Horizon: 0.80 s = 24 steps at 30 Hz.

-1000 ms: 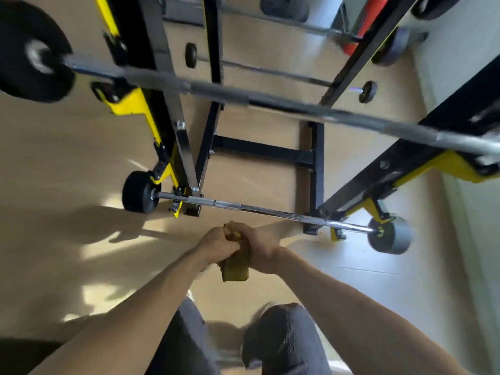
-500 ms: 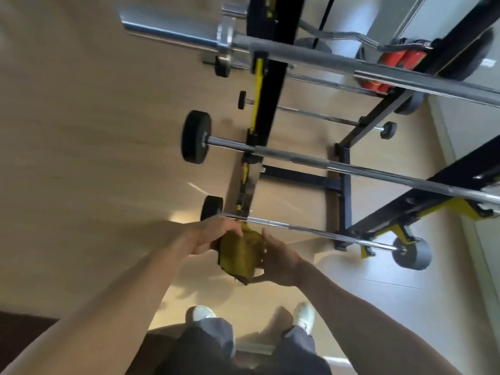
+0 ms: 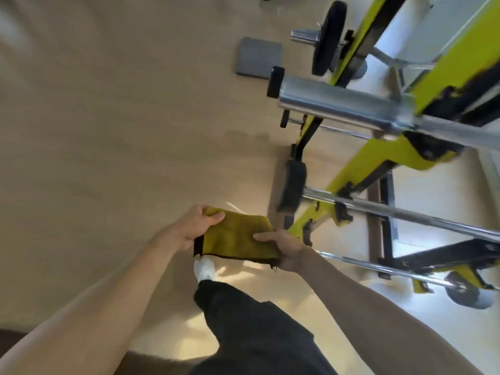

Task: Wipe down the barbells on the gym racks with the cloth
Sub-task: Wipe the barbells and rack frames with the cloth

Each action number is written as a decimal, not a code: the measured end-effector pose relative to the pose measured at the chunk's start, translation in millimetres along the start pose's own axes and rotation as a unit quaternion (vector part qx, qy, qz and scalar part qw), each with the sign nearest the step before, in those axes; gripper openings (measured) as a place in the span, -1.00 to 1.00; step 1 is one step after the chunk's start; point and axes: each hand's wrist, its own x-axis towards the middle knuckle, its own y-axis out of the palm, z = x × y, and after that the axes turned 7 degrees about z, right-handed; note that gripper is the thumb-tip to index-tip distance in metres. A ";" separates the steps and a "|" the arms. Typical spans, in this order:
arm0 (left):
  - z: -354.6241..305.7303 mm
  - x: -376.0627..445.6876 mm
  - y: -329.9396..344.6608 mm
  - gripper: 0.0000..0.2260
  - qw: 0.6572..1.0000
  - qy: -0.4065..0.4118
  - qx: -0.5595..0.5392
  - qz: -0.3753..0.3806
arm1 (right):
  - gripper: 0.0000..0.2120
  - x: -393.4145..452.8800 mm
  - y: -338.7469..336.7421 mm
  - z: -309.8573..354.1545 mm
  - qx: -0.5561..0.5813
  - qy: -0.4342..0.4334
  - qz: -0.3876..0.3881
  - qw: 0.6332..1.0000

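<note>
We stand on a pale wooden gym floor [image 3: 108, 131], sunlit in patches near our feet, with a yellow-and-black rack [image 3: 359, 171] rising at the right. We hold the yellow cloth [image 3: 235, 238] spread flat in front of us, above the floor and just left of the rack's lower bars, touching none of them. Our left hand [image 3: 193, 228] pinches its far left corner with thumb and curled fingers; our right hand [image 3: 285, 249] grips the right edge, thumb lying on top. The nearest barbell [image 3: 405, 212] runs off to the right on its hooks, a thick chrome sleeve [image 3: 338, 104] sits higher on the rack, and a thinner bar [image 3: 378, 269] lies lower. We judge that no wiping is under way: the cloth is being readied, and whether any bar is already clean we cannot tell. A grey mat [image 3: 258, 60] lies far off on the floor, and one white shoe [image 3: 204, 267] shows below the cloth.
</note>
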 end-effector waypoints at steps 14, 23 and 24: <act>-188.7 154.5 -286.9 -0.74 0.996 -0.011 0.085 0.034 | -0.64 206.1 142.2 217.2 0.189 -0.145 -0.112 0.965; -365.8 291.4 -389.4 -0.97 0.938 -0.007 0.287 0.195 | -0.52 296.0 166.2 350.8 0.319 -0.235 -0.242 0.886; -385.4 308.2 -392.6 -0.96 0.923 -0.008 0.322 0.212 | -0.56 303.4 164.8 365.9 0.329 -0.239 -0.260 0.876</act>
